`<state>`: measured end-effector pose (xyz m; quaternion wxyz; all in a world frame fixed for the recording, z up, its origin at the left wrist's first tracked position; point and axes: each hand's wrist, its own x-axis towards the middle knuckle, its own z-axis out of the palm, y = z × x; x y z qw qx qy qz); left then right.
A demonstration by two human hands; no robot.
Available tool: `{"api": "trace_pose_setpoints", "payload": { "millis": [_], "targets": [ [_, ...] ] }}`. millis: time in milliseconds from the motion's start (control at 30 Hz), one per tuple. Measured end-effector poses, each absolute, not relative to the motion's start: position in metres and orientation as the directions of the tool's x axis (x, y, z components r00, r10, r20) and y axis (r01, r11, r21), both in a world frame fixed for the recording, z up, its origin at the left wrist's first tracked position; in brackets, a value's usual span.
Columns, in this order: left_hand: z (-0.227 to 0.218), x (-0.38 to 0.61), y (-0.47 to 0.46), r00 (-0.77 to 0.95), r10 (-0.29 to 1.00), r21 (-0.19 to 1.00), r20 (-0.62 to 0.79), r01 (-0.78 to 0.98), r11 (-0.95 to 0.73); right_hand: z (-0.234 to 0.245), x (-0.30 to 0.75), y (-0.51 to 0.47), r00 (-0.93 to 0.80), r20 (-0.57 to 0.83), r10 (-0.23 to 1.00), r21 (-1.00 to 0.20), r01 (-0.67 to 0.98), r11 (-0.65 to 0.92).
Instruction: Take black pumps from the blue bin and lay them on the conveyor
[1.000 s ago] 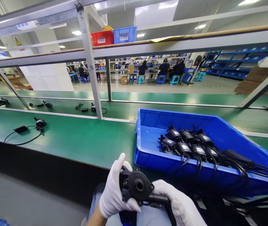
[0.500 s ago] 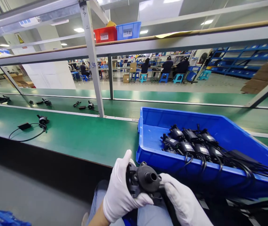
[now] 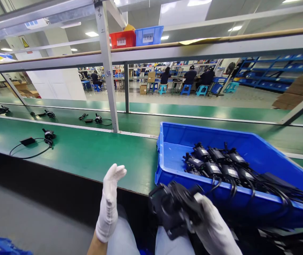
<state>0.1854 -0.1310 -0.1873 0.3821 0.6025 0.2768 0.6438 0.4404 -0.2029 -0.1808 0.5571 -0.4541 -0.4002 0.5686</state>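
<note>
The left hand (image 3: 108,203), which half a second ago cupped the black motor unit (image 3: 172,209) together with the right hand (image 3: 213,225), has let go and moved left, well apart from it. The unit, now blurred, is in the right hand alone, above the lap and before the large blue bin (image 3: 199,134); its round face has turned.

On the shelf, a red box (image 3: 127,38) stands beside a smaller blue box (image 3: 155,35); their contents are mostly hidden. The large bin, on the green table (image 3: 95,152), holds clustered black motors (image 3: 213,168), cables draping over its near wall.

The left hand is upright, fingers raised, its grip wide; the right reaches inward, its grip closed around the unit's side.
</note>
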Motion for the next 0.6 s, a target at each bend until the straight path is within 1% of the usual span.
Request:
{"api": "trace_pose_setpoints", "payload": {
  "millis": [33,67,100,167,233,300,367,433,467,533,567,600],
  "targets": [
    [-0.189,0.186,-0.132,0.041,0.857,0.849,0.514,-0.169,-0.501,-0.178,0.434,-0.199,0.052,-0.189,0.981,-0.918,-0.365,-0.157],
    [-0.190,0.187,-0.134,0.062,0.882,0.876,0.467,-0.170,-0.452,-0.173,0.429,-0.194,0.039,-0.274,0.961,-0.874,-0.427,-0.232],
    [-0.191,0.188,-0.136,0.083,0.905,0.901,0.418,-0.163,-0.401,-0.167,0.423,-0.189,0.014,-0.331,0.943,-0.844,-0.451,-0.290],
    [-0.191,0.190,-0.142,0.118,0.942,0.944,0.315,-0.139,-0.299,-0.153,0.414,-0.182,-0.008,-0.375,0.927,-0.846,-0.407,-0.345],
    [-0.187,0.191,-0.149,0.148,0.967,0.974,0.208,-0.125,-0.191,-0.141,0.406,-0.178,0.019,-0.373,0.928,-0.887,-0.302,-0.350],
    [-0.180,0.193,-0.156,0.204,0.970,0.984,0.132,-0.145,-0.104,-0.132,0.398,-0.178,0.055,-0.316,0.947,-0.941,-0.148,-0.305],
    [-0.174,0.194,-0.161,0.305,0.948,0.981,0.093,-0.193,-0.034,-0.126,0.391,-0.180,0.103,-0.210,0.972,-0.976,0.028,-0.214],
    [-0.171,0.197,-0.161,0.411,0.911,0.941,0.030,-0.320,0.114,-0.124,0.386,-0.184,0.068,-0.090,0.994,-0.983,0.154,-0.100],
    [-0.172,0.199,-0.159,0.450,0.893,0.899,-0.011,-0.387,0.206,-0.123,0.385,-0.186,0.028,-0.030,0.999,-0.984,0.177,-0.034],
    [-0.179,0.204,-0.153,0.499,0.862,0.798,-0.085,-0.485,0.359,-0.122,0.385,-0.189,-0.046,0.055,0.997,-0.984,0.166,0.062],
    [-0.184,0.207,-0.151,0.502,0.858,0.766,-0.104,-0.510,0.391,-0.121,0.385,-0.190,-0.050,0.088,0.995,-0.983,0.159,0.095],
    [-0.188,0.208,-0.149,0.492,0.864,0.760,-0.109,-0.519,0.391,-0.121,0.385,-0.190,-0.036,0.106,0.994,-0.979,0.170,0.111]
  ]
}}
